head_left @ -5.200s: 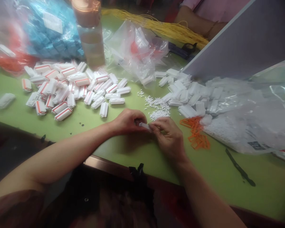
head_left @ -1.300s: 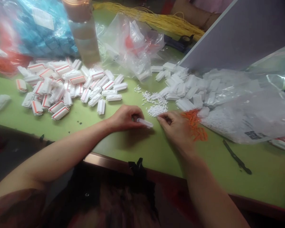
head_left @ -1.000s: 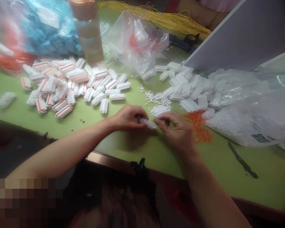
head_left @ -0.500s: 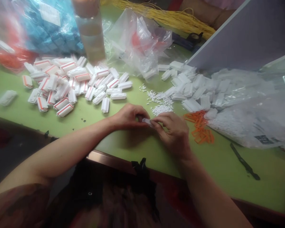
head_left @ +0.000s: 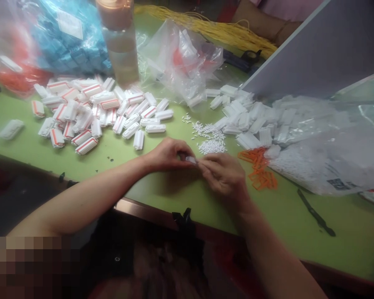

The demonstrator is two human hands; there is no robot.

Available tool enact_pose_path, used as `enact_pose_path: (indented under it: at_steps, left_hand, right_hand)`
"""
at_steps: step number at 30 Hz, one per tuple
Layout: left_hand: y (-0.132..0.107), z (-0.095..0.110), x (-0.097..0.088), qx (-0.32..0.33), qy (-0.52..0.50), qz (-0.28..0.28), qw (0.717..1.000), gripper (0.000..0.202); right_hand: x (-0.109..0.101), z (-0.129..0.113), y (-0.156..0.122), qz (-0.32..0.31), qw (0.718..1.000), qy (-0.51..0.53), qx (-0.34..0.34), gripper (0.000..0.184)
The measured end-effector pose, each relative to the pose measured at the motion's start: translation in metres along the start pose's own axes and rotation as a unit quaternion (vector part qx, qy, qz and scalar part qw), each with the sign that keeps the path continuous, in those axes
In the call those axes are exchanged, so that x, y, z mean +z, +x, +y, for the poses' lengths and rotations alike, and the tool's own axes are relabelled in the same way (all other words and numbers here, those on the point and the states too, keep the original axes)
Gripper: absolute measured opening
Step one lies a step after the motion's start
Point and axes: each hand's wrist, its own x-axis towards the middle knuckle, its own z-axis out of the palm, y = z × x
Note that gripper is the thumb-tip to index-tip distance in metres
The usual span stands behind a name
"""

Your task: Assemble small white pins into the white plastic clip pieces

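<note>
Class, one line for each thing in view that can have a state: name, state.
White piece, held, partly hidden
Left hand, closed on the piece
Right hand, at the piece's end, grip unclear
Bottle, standing, lid on
Small white pegs, loose, heaped
Orange parts, loose, heaped
Dark tool, lying flat
Yellow cords, bunched
Blue-filled bag, bulging, closure unclear
Orange-striped blocks, piled
</note>
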Motion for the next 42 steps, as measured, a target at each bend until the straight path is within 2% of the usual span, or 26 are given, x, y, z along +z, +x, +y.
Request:
enact_pose_path:
  at_steps: [2, 5, 8, 11, 16, 19, 23, 26, 30, 34, 38, 42]
  left_hand:
    - [0.0, 0.001, -0.001, 0.0, 0.001, -0.007, 1.0, 0.023]
    - [0.0, 0.002, -0.002, -0.001, 0.003, -0.014, 1.0, 0.022]
    - [0.0, 0.001, -0.002, -0.001, -0.004, -0.015, 1.0, 0.021]
    - [0.0, -0.001, -0.001, 0.002, -0.009, -0.013, 1.0, 0.023]
    - [0.0, -0.003, -0.001, 0.005, -0.007, -0.014, 1.0, 0.024]
    - [0.001, -0.002, -0.001, 0.0, -0.009, -0.015, 1.0, 0.022]
    - [0.001, -0.002, -0.001, -0.001, -0.02, -0.023, 1.0, 0.021]
    - [0.001, -0.003, 0.0, -0.015, -0.047, -0.015, 0.999, 0.023]
    - [0.001, -0.001, 0.001, -0.034, -0.075, -0.002, 0.997, 0.027]
    - [0.0, 0.0, 0.001, -0.034, -0.085, -0.001, 0.996, 0.029]
    - [0.0, -0.003, 0.002, -0.032, -0.084, -0.002, 0.996, 0.031]
    - [0.001, -0.003, 0.002, -0.032, -0.082, 0.001, 0.996, 0.032]
  right_hand:
    - [-0.001, 0.005, 0.0, 0.027, 0.994, 0.069, 0.082, 0.017]
    - [0.0, 0.014, 0.003, 0.051, 0.977, 0.073, 0.195, 0.018]
    - [0.002, 0.019, 0.01, -0.016, 0.973, 0.03, 0.226, 0.017]
    - [0.004, 0.021, 0.018, -0.079, 0.975, -0.027, 0.205, 0.016]
    - [0.005, 0.027, 0.027, -0.13, 0.977, -0.126, 0.11, 0.019]
    - [0.005, 0.028, 0.024, -0.108, 0.982, -0.126, 0.092, 0.02]
    - [0.004, 0.023, 0.018, -0.049, 0.992, -0.005, 0.113, 0.019]
    - [0.002, 0.016, 0.016, -0.046, 0.993, 0.058, 0.09, 0.018]
    - [0.004, 0.009, 0.015, -0.042, 0.994, 0.076, 0.065, 0.015]
    - [0.007, 0.008, 0.015, -0.019, 0.998, 0.047, 0.039, 0.014]
    - [0.005, 0.004, 0.014, -0.008, 0.998, -0.058, -0.007, 0.015]
    - [0.0, -0.003, 0.015, -0.014, 0.986, -0.153, -0.058, 0.017]
